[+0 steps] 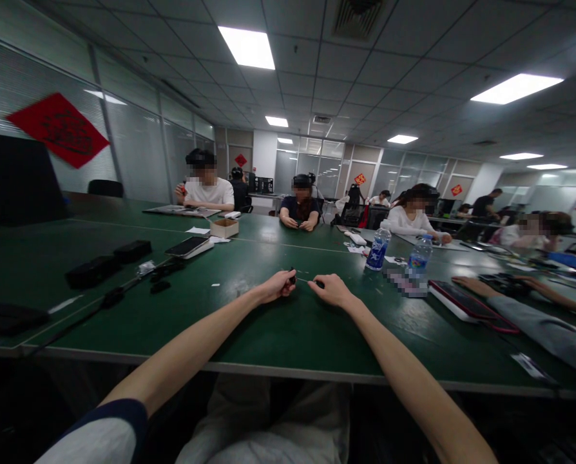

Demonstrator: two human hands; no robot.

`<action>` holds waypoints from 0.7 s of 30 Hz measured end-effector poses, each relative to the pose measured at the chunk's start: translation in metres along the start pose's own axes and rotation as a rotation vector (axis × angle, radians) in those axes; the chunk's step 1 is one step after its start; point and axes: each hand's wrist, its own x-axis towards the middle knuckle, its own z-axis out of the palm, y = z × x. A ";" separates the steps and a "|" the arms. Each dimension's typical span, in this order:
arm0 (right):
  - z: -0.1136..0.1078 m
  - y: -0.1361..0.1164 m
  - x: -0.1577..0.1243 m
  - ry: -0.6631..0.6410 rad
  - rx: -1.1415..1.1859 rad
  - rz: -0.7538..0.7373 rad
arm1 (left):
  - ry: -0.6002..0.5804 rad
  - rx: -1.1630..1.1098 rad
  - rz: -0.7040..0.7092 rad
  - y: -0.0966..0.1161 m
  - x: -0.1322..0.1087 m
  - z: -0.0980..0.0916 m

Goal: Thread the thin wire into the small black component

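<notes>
My left hand (277,287) is closed around a small black piece (292,277) just above the green table (249,345). Its kind is too small to make out. A short distance to the right, my right hand (334,290) is closed too, fingers bent and pressed together. Something small and dark (319,284) shows at those fingers. A thin pale strand (303,280) seems to run across the gap between both hands; what it is, I cannot tell.
Black cases (93,271) and a tablet-like device (187,247) lie left, near an open cardboard box (224,227). Two water bottles (377,249) stand right. Beyond them, a co-worker's sleeve (542,328) rests on the table. Other people sit across.
</notes>
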 end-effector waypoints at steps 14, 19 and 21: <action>0.000 0.002 -0.001 -0.038 -0.003 -0.034 | 0.017 -0.023 -0.027 -0.007 0.011 -0.006; 0.004 0.002 0.000 -0.033 -0.048 -0.018 | 0.013 -0.055 -0.019 -0.007 0.011 -0.007; 0.005 0.003 0.001 0.002 -0.058 -0.051 | 0.005 -0.064 -0.026 -0.005 0.009 -0.005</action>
